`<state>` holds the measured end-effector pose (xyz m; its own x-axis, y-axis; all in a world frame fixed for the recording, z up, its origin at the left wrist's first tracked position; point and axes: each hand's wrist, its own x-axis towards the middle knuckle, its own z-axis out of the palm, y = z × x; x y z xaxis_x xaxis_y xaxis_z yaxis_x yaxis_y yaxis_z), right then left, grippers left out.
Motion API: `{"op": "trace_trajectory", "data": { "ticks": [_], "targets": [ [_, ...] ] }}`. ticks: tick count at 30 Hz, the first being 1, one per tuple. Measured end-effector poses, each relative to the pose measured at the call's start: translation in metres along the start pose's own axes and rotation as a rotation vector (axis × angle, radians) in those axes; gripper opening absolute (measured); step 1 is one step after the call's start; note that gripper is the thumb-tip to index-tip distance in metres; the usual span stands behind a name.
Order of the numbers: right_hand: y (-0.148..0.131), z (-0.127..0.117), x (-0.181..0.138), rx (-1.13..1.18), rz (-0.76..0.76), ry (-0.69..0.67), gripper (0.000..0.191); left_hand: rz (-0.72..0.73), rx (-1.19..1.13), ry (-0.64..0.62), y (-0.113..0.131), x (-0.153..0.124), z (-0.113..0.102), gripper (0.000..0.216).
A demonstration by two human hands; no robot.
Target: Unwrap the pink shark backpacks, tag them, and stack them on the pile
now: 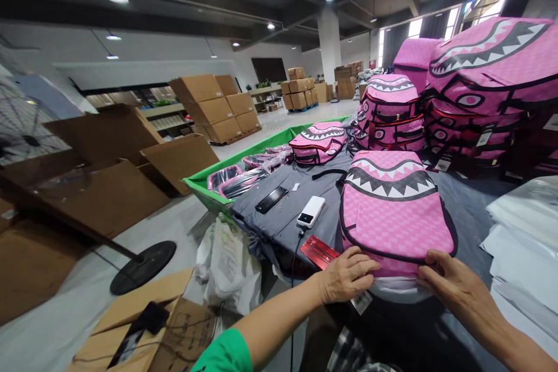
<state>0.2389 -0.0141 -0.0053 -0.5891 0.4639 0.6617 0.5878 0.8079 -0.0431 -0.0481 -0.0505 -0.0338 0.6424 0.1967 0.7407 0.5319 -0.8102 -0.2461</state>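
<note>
A pink backpack (394, 209) with a shark-teeth print lies flat on the grey-covered table (288, 209). My left hand (346, 276) grips its near bottom edge on the left. My right hand (453, 285) holds the same edge on the right, fingers curled over it. A white tag (361, 302) hangs below the bag near my left hand. A red card (320, 251) lies just left of the bag.
A white power bank (311, 211) and a black phone (271, 199) lie on the table. More pink backpacks (479, 87) are stacked behind. White plastic bags (527, 232) pile at right. A green bin (209, 186), cardboard boxes (213, 104) and a fan base (143, 266) stand left.
</note>
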Motion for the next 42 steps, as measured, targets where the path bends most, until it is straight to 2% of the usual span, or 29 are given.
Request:
{"op": "trace_trajectory", "data": {
  "ticks": [2, 4, 6, 11, 16, 19, 21, 24, 27, 30, 32, 33, 35, 37, 39, 42],
  "targets": [
    [0.003, 0.002, -0.004, 0.061, -0.079, 0.003, 0.022, 0.013, -0.115, -0.047, -0.006, 0.003, -0.001, 0.014],
    [0.011, 0.007, -0.010, 0.092, -0.231, 0.033, 0.031, -0.002, -0.216, -0.157, -0.010, 0.005, 0.000, 0.016],
    [0.019, 0.013, -0.015, 0.093, -0.320, 0.037, 0.040, -0.030, -0.252, -0.237, -0.013, 0.006, 0.002, 0.019],
    [0.027, 0.017, -0.012, 0.031, -0.341, -0.076, 0.037, -0.005, -0.159, -0.281, -0.017, 0.004, 0.009, 0.021],
    [0.018, 0.003, -0.001, 0.012, -0.375, -0.056, 0.033, 0.004, -0.049, -0.275, -0.015, 0.005, 0.006, 0.025],
    [0.016, 0.002, 0.001, 0.089, -0.291, -0.038, 0.029, 0.042, -0.168, -0.257, -0.017, 0.008, 0.001, 0.021],
    [0.015, 0.006, 0.001, 0.110, -0.230, -0.046, 0.026, 0.043, -0.267, -0.324, -0.019, 0.009, 0.001, 0.017],
    [0.015, 0.012, 0.003, 0.047, -0.231, 0.031, 0.028, 0.042, -0.316, -0.393, -0.021, 0.010, 0.005, 0.020],
    [0.017, 0.012, 0.001, -0.069, -0.253, 0.126, 0.029, -0.007, -0.297, -0.321, -0.018, 0.013, 0.011, 0.024],
    [0.013, 0.005, -0.010, -0.162, -0.100, 0.274, 0.018, -0.148, -0.293, -0.237, -0.011, 0.020, 0.015, 0.031],
    [0.003, -0.001, -0.020, -0.136, -0.027, 0.340, 0.005, -0.225, -0.303, -0.191, -0.005, 0.026, 0.016, 0.032],
    [-0.004, -0.004, -0.025, -0.105, -0.068, 0.327, 0.009, -0.251, -0.301, -0.179, -0.003, 0.029, 0.016, 0.031],
    [-0.020, -0.003, -0.030, -0.051, -0.245, 0.228, 0.025, -0.260, -0.277, -0.165, 0.001, 0.034, 0.016, 0.028],
    [-0.037, 0.006, -0.030, -0.053, -0.344, 0.143, 0.033, -0.258, -0.240, -0.152, 0.002, 0.036, 0.016, 0.027],
    [-0.050, 0.021, -0.025, -0.053, -0.268, 0.138, 0.027, -0.237, -0.212, -0.121, 0.003, 0.035, 0.017, 0.029],
    [-0.061, 0.039, -0.017, -0.016, -0.069, 0.123, 0.009, -0.105, -0.211, -0.044, 0.005, 0.031, 0.018, 0.031]
  ]
}}
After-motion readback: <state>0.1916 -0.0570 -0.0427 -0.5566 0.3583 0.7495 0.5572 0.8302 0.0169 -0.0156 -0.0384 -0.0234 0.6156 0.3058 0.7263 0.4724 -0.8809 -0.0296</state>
